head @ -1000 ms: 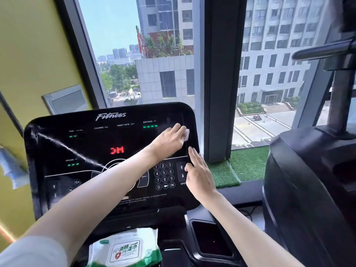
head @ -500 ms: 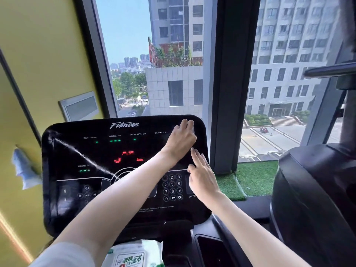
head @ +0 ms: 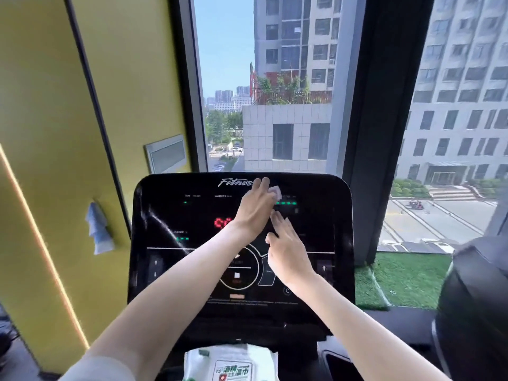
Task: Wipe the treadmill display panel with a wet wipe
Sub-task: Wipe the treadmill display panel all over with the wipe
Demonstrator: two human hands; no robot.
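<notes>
The black glossy treadmill display panel (head: 170, 259) fills the lower middle, with red digits, green lights and a "Fitness" logo at its top. My left hand (head: 254, 209) presses a small white wet wipe (head: 275, 192) flat against the panel's upper middle, just right of the logo. Most of the wipe is hidden under the fingers. My right hand (head: 286, 246) rests just below it with fingers spread, touching the panel above the round control dial and holding nothing.
A white and green wet wipe pack (head: 231, 364) lies on the console tray below the panel. A yellow wall (head: 55, 133) with a hanging bluish cloth (head: 97, 229) stands left. Windows, a dark pillar (head: 382, 119) and another black machine (head: 478, 312) are to the right.
My left hand slid the wipe leftward from the panel's upper right corner toward the logo. My right hand followed left, off the keypad. The camera view shifted, so the panel now sits centred.
</notes>
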